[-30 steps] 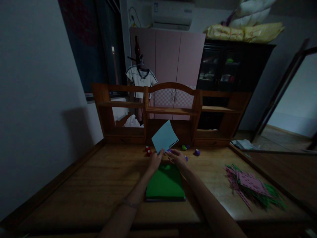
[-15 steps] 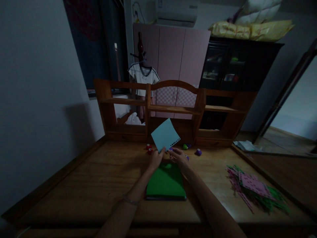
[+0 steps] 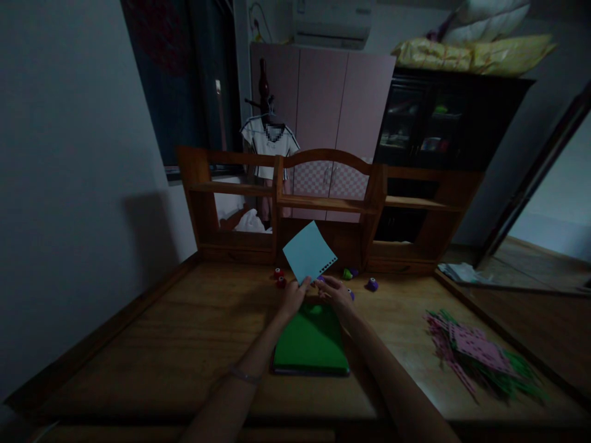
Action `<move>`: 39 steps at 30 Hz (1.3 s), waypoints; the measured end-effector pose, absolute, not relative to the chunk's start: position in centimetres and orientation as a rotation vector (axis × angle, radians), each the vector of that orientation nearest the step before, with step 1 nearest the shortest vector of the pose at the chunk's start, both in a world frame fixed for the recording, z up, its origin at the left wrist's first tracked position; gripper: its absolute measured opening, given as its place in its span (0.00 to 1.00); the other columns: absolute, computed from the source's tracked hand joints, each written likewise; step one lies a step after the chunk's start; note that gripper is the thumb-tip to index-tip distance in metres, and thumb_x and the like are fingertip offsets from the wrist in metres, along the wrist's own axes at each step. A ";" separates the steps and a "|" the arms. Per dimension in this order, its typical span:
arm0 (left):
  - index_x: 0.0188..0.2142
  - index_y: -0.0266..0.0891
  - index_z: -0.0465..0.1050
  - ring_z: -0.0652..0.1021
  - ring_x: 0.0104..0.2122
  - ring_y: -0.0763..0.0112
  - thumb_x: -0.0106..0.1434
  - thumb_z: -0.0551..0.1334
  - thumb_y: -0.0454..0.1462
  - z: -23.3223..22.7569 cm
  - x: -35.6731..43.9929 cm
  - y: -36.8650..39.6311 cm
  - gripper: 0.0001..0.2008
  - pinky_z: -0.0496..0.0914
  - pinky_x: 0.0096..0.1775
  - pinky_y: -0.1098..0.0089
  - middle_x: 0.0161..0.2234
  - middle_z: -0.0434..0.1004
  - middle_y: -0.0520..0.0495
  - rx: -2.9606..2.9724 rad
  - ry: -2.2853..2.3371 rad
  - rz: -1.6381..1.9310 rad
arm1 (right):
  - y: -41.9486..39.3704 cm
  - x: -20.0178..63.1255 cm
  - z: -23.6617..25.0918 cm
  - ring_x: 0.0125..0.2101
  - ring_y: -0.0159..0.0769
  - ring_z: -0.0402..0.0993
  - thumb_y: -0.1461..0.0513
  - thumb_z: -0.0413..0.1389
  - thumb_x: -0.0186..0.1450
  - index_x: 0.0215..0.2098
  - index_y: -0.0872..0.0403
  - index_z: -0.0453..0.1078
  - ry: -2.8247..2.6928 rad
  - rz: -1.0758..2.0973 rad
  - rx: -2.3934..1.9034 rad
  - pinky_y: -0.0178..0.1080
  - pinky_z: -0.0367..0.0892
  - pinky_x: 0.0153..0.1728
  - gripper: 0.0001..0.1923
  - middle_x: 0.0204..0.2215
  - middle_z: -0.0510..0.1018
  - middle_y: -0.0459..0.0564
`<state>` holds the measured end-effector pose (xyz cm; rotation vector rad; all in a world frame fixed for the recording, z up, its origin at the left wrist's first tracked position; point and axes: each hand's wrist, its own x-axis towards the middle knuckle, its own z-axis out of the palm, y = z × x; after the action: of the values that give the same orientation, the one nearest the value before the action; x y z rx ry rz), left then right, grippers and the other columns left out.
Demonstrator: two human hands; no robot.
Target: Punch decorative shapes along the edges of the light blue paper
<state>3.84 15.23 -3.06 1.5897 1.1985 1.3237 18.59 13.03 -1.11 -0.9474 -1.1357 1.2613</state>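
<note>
Paper (image 3: 308, 252) pinched at lower corner by left hand (image 3: 292, 297), raised above green pad (image 3: 310, 339) on worktop (image 3: 184, 332). Right hand (image 3: 335, 291) beside it, grip indiscernible. Punches (image 3: 278, 278) nearby.

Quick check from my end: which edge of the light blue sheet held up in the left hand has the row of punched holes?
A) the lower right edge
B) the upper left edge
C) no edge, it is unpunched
A: the light blue sheet, pinched at its bottom corner by the left hand, shows a row of dark holes along its lower right edge.
</note>
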 end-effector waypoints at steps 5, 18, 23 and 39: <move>0.30 0.32 0.73 0.72 0.28 0.68 0.59 0.53 0.52 -3.4 3.9 15.4 0.23 0.63 0.32 0.71 0.26 0.74 0.47 1.590 1.188 1.325 | 12.7 18.5 -0.7 0.25 0.31 0.68 0.53 0.66 0.47 0.35 0.54 0.73 -1.157 1.237 -0.967 0.33 0.63 0.27 0.20 0.31 0.76 0.49; 0.26 0.36 0.71 0.73 0.30 0.66 0.59 0.55 0.47 -2.7 4.0 15.2 0.17 0.64 0.34 0.70 0.25 0.74 0.45 1.744 1.277 1.375 | 13.0 18.7 -1.3 0.25 0.32 0.69 0.53 0.65 0.47 0.37 0.54 0.73 -1.132 1.219 -0.958 0.34 0.64 0.27 0.22 0.26 0.74 0.47; 0.28 0.35 0.71 0.74 0.29 0.65 0.58 0.55 0.49 -1.9 3.8 14.8 0.18 0.64 0.33 0.70 0.25 0.74 0.45 1.715 1.295 1.399 | 13.0 18.5 -1.2 0.24 0.32 0.68 0.53 0.65 0.47 0.35 0.54 0.73 -1.140 1.208 -0.939 0.34 0.64 0.27 0.21 0.26 0.74 0.47; 0.20 0.35 0.66 0.69 0.22 0.71 0.58 0.53 0.52 -2.5 3.6 15.2 0.23 0.60 0.28 0.72 0.18 0.68 0.50 1.669 1.316 1.378 | 13.0 18.3 -1.5 0.22 0.30 0.67 0.52 0.66 0.46 0.31 0.54 0.72 -1.168 1.179 -0.934 0.33 0.63 0.25 0.18 0.24 0.73 0.46</move>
<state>3.59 15.22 -2.53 1.6685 1.3163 1.3780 18.28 13.03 -1.51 -0.9335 -1.1682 1.1788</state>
